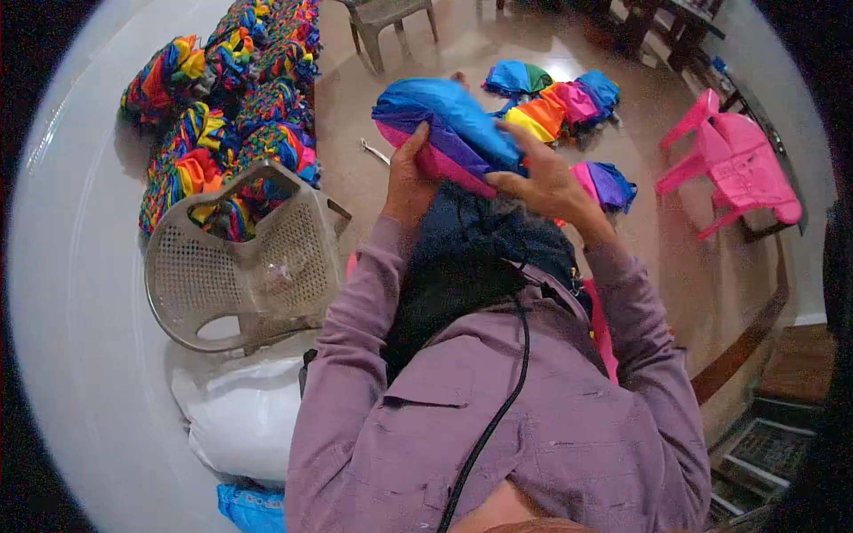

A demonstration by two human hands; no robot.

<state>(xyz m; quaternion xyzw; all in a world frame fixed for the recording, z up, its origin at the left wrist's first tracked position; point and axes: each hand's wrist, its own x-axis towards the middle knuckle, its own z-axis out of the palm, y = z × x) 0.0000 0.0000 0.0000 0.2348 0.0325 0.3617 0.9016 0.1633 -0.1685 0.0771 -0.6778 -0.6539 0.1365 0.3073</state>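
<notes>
A folded bundle of thin shiny fabric (449,115), blue, purple and pink, is held up above my lap. My left hand (413,173) grips its near left edge, the thumb lying over the purple part. On the opposite side my right hand (555,182) is closed around the bundle's right end, thumb at the lower edge and fingers over the blue. Beyond it on the floor lie multicoloured fabric bundles (569,102), and a smaller pink and purple one (611,186) is nearer, right of my knees.
Stacked rainbow fabric bundles (240,115) stand along the left wall. A beige plastic chair (213,266) holds a small clear packet. Below it is a white sack (249,417). A pink plastic chair (733,164) stands at right. A slim silver object (375,152) lies on the floor.
</notes>
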